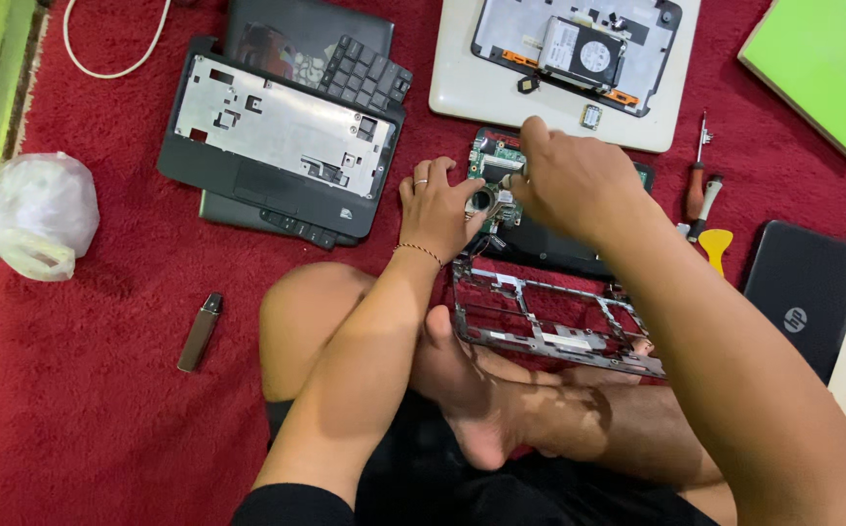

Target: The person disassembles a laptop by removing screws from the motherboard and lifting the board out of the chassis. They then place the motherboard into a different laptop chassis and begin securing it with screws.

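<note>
Hands meet over a green circuit board (497, 170) that sits in the top of an opened laptop base (549, 244) on the red carpet (82, 390). The left hand (439, 206) lies flat on the board's left edge beside its round fan, fingers spread and loosely curled, thumb pointing towards the fan; it presses rather than grips. The right hand (574, 180) hovers over the board's right part with fingers bunched and pinched together at the tips on some small piece I cannot make out. Just below the board lies a bare metal frame (549, 321), resting against the person's crossed legs. To the left, well apart, lies a black palm-rest cover (277, 136) with loose keyboard keys above it. Above the hands sits a white laptop shell (462, 88) holding a hard drive (583, 51). To the right lie a red-handled screwdriver (696, 185), a yellow pry tool (716, 244), a closed black laptop (808, 287) and a green one (827, 63)
</note>
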